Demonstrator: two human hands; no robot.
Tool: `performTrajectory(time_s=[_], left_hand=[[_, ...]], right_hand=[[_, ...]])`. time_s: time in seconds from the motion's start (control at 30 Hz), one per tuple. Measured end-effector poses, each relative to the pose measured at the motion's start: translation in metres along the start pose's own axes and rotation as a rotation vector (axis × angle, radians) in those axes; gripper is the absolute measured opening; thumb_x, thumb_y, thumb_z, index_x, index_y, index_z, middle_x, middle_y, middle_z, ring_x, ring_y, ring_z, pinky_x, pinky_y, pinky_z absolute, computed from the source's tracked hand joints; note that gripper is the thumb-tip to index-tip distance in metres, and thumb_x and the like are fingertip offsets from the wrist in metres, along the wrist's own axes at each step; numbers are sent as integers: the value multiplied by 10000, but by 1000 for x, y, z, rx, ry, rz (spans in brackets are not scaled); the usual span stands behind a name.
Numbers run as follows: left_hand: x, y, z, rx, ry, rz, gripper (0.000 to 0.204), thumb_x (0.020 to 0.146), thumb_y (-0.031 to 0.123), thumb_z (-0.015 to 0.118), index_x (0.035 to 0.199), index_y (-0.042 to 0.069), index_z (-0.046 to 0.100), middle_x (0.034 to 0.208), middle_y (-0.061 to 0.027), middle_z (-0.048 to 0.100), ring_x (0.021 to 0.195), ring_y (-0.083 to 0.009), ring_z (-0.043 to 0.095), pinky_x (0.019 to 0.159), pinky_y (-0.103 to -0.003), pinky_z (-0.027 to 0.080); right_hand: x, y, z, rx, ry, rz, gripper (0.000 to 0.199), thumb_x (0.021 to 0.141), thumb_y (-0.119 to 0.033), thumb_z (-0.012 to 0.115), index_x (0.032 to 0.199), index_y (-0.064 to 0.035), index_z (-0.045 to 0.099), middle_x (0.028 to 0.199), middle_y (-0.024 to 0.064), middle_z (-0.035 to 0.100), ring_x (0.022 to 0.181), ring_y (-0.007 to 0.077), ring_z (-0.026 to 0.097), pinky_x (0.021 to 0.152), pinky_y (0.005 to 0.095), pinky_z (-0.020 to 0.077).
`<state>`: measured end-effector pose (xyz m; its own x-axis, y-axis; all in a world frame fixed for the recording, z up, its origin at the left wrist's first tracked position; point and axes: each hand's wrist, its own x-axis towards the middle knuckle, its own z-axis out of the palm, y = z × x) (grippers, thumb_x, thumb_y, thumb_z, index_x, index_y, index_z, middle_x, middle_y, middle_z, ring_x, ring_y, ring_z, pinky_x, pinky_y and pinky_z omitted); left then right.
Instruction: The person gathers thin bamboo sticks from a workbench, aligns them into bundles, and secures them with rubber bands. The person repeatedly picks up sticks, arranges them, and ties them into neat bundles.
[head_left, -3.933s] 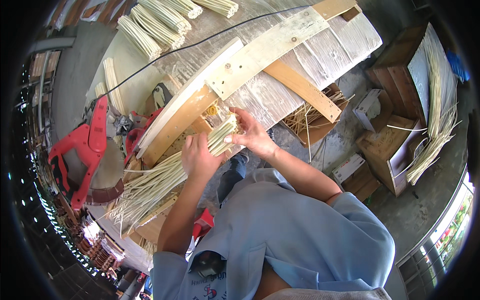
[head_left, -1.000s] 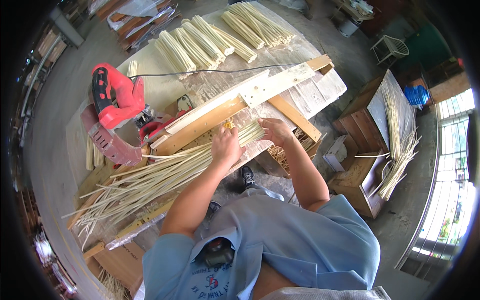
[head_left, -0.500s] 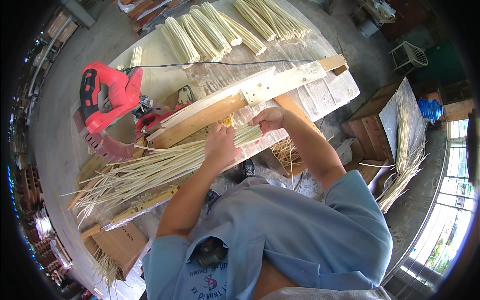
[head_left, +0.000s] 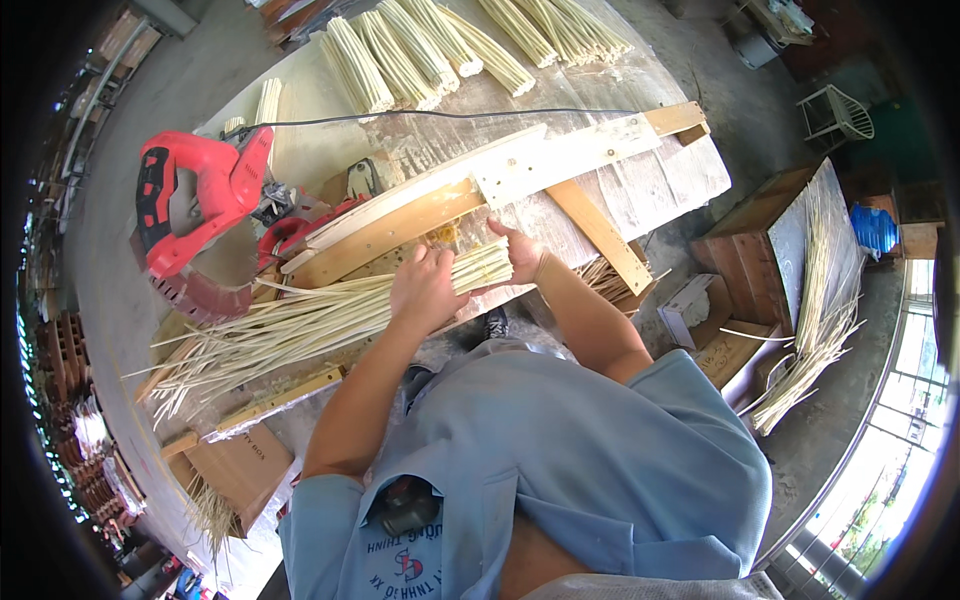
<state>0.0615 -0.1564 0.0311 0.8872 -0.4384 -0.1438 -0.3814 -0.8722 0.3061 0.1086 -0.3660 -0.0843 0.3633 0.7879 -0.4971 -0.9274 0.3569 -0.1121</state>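
A long bundle of thin pale canes [head_left: 310, 308] lies slantwise along the near side of the bench, its left ends fanned out unevenly. My left hand [head_left: 426, 288] is closed around the bundle near its right end. At that end, the cane tips sit fairly close together. My right hand [head_left: 522, 258] meets these tips with its palm, thumb raised on the far side and fingers stretched beneath. Just beyond both hands runs a wooden fence of joined boards [head_left: 400, 232]. A red power saw [head_left: 205, 200] stands at its left end.
Several tied cane bundles [head_left: 410, 50] lie at the bench's far side, with a black cable [head_left: 450, 115] in front. A wooden strip [head_left: 600, 235] juts out near my right arm. Cardboard boxes [head_left: 240, 465] with offcuts stand below. More loose canes [head_left: 805, 320] rest on a crate at right.
My left hand has moved slightly left along the bundle. My right hand has shifted from pinching near the tips to resting its spread palm against them; the cane ends now show more.
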Motion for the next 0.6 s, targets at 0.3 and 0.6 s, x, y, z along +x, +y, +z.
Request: performTrajectory(time_s=[0.3,0.6], left_hand=[[-2,2,5,56,58,19,505,688,294,844,1061,50,606,1034,-112,661,1080,-295,561,918,-426,463],[-23,11,18,257,144,91,670,661,343,888,1188,67,580,1104,-90,610,1102,-275,525,945,-433,427]], right_hand=[[12,-20,4,-500,137,71,816,942,-743,481,1265,-9,631,1152,172,718,962,287,730,659,461,613],[-12,-75,63,-1459,-183,498,834,875,-556,735,1440,10,497,1390,229,583,1259,332,589,962,482,563]])
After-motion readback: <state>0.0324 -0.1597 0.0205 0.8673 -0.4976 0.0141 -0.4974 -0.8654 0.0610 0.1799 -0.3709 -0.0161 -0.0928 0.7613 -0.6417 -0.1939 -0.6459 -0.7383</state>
